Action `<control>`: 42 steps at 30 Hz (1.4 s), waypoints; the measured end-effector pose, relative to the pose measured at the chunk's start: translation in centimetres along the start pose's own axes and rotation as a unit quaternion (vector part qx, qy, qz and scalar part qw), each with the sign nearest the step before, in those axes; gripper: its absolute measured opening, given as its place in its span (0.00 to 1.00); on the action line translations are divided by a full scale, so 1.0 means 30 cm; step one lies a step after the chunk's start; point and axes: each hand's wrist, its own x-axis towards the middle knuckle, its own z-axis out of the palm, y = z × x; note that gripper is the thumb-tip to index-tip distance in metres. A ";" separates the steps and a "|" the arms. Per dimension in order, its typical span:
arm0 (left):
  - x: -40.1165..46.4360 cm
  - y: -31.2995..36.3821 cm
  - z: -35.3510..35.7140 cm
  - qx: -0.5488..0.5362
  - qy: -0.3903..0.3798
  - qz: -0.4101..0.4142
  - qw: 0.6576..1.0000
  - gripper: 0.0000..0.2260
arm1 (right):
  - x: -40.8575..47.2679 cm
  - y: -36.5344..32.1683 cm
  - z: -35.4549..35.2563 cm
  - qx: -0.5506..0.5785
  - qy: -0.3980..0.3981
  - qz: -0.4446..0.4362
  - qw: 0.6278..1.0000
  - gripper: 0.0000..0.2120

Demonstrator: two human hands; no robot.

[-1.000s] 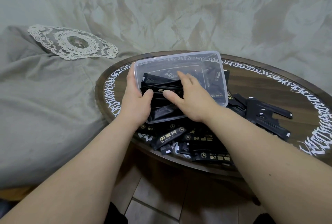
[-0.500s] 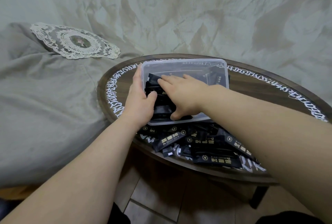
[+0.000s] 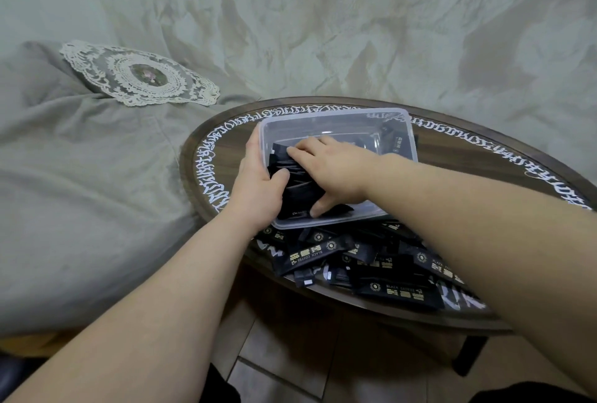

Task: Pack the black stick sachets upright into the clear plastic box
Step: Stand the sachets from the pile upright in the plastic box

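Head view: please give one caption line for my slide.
Both hands, left hand and right hand, press black stick sachets into the clear plastic box on a round table.

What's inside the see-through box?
The clear plastic box holds a bunch of black stick sachets at its left end and one more in the far right corner. The right hand covers the middle, so what lies beneath it is hidden.
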 end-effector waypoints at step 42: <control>0.022 -0.032 0.020 -0.119 -0.004 -0.008 0.993 0.33 | -0.078 -0.004 0.121 0.367 0.204 0.427 0.801 0.53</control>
